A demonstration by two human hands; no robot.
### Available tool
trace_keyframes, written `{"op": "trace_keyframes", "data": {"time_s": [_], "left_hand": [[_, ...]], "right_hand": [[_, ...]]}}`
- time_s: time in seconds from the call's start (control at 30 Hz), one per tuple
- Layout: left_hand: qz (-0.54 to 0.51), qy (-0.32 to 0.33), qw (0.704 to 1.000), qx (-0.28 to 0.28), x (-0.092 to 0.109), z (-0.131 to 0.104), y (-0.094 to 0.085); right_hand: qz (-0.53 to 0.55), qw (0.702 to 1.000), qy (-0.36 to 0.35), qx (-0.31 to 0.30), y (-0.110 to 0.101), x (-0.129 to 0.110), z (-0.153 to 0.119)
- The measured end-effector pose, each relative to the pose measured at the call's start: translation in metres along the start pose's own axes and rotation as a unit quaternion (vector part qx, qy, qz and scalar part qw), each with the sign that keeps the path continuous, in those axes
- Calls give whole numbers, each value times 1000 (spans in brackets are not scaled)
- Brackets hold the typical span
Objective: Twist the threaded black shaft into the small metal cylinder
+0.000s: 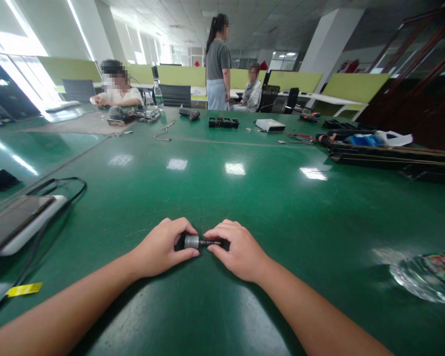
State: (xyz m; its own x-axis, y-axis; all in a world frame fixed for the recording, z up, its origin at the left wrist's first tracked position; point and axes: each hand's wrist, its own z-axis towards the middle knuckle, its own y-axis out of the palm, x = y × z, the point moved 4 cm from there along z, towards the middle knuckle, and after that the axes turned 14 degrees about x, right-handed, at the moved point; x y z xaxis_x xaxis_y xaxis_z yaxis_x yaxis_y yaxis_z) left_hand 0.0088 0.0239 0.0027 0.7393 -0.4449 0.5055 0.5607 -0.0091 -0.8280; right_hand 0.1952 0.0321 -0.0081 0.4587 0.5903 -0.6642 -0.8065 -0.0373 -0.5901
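Note:
A small metal cylinder with a dark threaded end [197, 242] lies on the green table [244, 198], held from both sides. My left hand [163, 247] grips its silver end with thumb and fingers. My right hand [237, 249] pinches the dark threaded end. Both hands rest on the tabletop near its front edge, and my forearms reach in from below.
A phone on a white device with a black cable [18, 220] lies at the left, a yellow tag [24, 289] near it. A clear plastic bag [426, 274] sits at the right. Black trays and tools [374, 148] lie far right. Three people [218, 62] are at the far end.

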Motion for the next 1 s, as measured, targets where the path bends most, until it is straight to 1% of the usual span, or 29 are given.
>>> {"op": "trace_keyframes", "data": {"time_s": [0.3, 0.57, 0.77, 1.0], "left_hand": [[-2, 7, 1000, 2, 3, 0, -4], [8, 3, 1000, -8, 2, 0, -1], [-6, 15, 1000, 0, 3, 1, 0], [-2, 16, 1000, 6, 3, 1, -1]], "right_hand": [[-4, 1000, -4, -4, 0, -1, 0], [-6, 1000, -12, -1, 1, -3, -1], [-23, 999, -20, -11, 3, -5, -1], [-27, 999, -13, -21, 4, -5, 0]]}}
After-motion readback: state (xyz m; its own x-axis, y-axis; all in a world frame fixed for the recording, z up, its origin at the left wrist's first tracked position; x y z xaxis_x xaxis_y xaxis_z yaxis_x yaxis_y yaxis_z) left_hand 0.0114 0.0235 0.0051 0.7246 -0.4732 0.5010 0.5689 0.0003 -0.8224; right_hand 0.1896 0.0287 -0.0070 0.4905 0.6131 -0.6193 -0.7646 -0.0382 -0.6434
